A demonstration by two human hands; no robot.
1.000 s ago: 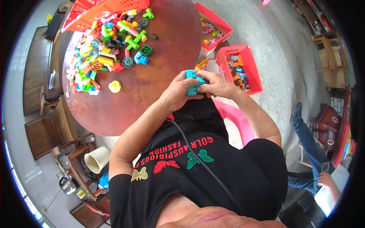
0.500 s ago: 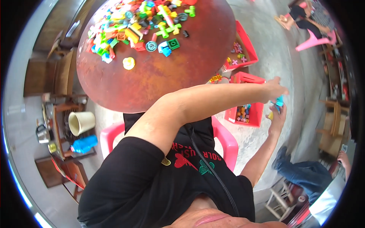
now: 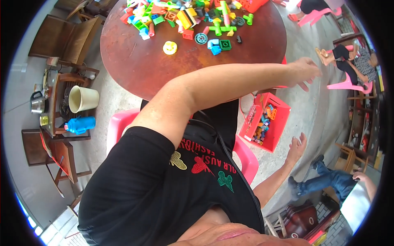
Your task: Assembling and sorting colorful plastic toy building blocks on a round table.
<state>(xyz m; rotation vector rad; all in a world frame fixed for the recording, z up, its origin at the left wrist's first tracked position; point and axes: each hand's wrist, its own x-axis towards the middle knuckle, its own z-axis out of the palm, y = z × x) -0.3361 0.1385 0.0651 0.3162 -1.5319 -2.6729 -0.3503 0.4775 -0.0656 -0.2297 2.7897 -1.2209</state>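
My left arm reaches across to the right, past the table's edge. At its end, my left hand [image 3: 305, 73] is open with fingers apart, and nothing shows in it. Lower down, my right hand [image 3: 297, 146] is raised beside a red box [image 3: 280, 125]. Its fingers are parted and I see nothing in them. Small colourful toy building pieces [image 3: 262, 128] lie inside the box. On the brown round table [image 3: 139, 67] is a pile of plastic building blocks [image 3: 186, 18]. A yellow round piece [image 3: 170, 48], a blue-grey wheel [image 3: 201, 38] and a green block [image 3: 225, 45] lie at its near side.
A pink chair [image 3: 246, 162] is under me. To the left stand a cream bucket [image 3: 84, 99], a blue thermos [image 3: 81, 125] and a metal kettle [image 3: 38, 102]. People sit at the right, one on a pink chair [image 3: 349, 84], another in blue jeans [image 3: 328, 180].
The blue and yellow pieces have left my hands. My hands have moved apart, the left farther away and the right nearer. The whole view has shifted.
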